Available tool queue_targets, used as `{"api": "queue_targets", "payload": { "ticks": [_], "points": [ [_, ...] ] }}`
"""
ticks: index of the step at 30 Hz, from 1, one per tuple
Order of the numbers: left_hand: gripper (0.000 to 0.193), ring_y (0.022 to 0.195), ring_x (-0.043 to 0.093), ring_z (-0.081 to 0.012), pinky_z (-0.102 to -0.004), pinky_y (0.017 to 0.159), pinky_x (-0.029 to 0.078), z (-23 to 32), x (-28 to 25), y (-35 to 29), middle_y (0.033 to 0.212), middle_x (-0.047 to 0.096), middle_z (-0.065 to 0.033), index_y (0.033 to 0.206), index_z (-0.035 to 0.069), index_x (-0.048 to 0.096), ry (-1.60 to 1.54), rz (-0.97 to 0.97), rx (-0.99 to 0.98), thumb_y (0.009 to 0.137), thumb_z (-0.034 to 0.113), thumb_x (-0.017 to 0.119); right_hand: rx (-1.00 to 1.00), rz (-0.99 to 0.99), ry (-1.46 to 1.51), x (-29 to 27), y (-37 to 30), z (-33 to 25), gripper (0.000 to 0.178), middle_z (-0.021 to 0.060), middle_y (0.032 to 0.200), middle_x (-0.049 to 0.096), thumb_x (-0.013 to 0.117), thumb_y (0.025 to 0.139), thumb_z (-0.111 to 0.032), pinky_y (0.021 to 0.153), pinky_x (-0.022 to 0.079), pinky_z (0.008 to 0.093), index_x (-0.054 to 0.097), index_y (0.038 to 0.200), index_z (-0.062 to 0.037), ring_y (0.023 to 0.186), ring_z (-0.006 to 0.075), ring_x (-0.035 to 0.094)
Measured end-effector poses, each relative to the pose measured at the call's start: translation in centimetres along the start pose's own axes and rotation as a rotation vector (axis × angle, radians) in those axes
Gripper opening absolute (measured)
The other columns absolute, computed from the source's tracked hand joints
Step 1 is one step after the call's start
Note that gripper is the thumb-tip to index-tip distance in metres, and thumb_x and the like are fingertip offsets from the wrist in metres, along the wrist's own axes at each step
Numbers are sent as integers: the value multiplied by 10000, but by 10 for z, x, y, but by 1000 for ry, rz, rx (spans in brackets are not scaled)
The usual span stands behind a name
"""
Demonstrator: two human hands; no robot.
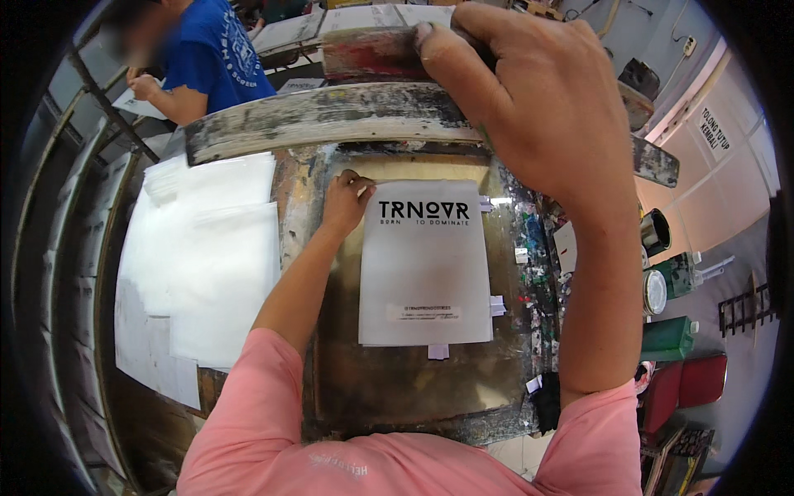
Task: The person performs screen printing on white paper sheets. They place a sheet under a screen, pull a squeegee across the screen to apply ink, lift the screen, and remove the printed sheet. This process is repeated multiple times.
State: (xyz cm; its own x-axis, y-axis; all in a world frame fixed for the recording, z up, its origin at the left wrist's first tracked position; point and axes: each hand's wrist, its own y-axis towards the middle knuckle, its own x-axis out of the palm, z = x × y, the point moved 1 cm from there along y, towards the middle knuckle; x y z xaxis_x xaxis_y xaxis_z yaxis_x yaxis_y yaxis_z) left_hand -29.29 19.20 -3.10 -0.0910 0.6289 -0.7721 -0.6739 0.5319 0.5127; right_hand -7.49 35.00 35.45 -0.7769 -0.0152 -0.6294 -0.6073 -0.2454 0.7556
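A white, flat plastic bag [426, 273] with black print lies on the brown, stained printing board [372, 384], between small paper tabs at its right and lower edges. The fingers of my left hand [347, 201] are closed at its upper left corner. Beyond it, the ink-smeared wooden edge of a screen printing frame [322, 124] stands raised above the board. My right hand [538, 103] reaches high over that edge, its thumb and fingers wrapped around a red- and black-stained wooden squeegee [372, 54]. Its farther fingers are partly hidden.
Stacked white bags [219, 281] lie to the left of the board. A person in a blue shirt [217, 62] works at the far left beside a metal rack [103, 95]. On the right are an open tin [655, 231], green jugs [666, 337] and a red chair [703, 380].
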Motion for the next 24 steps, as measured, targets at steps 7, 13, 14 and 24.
{"api": "queue_targets", "payload": {
  "ticks": [7, 13, 14, 24],
  "points": [
    [206, 854, 653, -357, -450, 797, 529, -5, -57, 0, 959, 696, -211, 1122, 4, 710, -379, 14, -275, 1060, 200, 703, 393, -352, 27, -2, 32, -5, 439, 100, 737, 671, 533, 1050, -420, 745, 478, 481, 718, 860, -69, 672, 246, 576],
    [235, 725, 649, -224, -382, 699, 533, -44, -173, -159, 817, 704, -165, 1044, -11, 657, -122, 430, -513, 1108, 214, 651, 130, -91, -46, 3, -32, -8, 491, 209, 1070, 764, 568, 1073, -446, 965, 479, 457, 753, 1237, -21, 988, 422, 645],
    [249, 736, 647, -195, -384, 698, 532, -56, -189, -193, 812, 702, -145, 1054, -7, 663, -105, 466, -644, 1115, 234, 642, 184, -144, -32, 5, -39, -9, 489, 212, 1068, 763, 569, 1073, -440, 972, 476, 453, 750, 1234, -15, 980, 425, 641],
    [764, 1567, 367, -432, -657, 1275, 210, -81, -308, -302, 1648, 471, -233, 1581, 86, 519, 632, 289, -441, 1010, 556, 709, 126, -60, 27, 5, -56, -28, 469, 221, 943, 743, 605, 1047, -453, 961, 463, 492, 748, 1096, -9, 898, 436, 675]
  ]
}}
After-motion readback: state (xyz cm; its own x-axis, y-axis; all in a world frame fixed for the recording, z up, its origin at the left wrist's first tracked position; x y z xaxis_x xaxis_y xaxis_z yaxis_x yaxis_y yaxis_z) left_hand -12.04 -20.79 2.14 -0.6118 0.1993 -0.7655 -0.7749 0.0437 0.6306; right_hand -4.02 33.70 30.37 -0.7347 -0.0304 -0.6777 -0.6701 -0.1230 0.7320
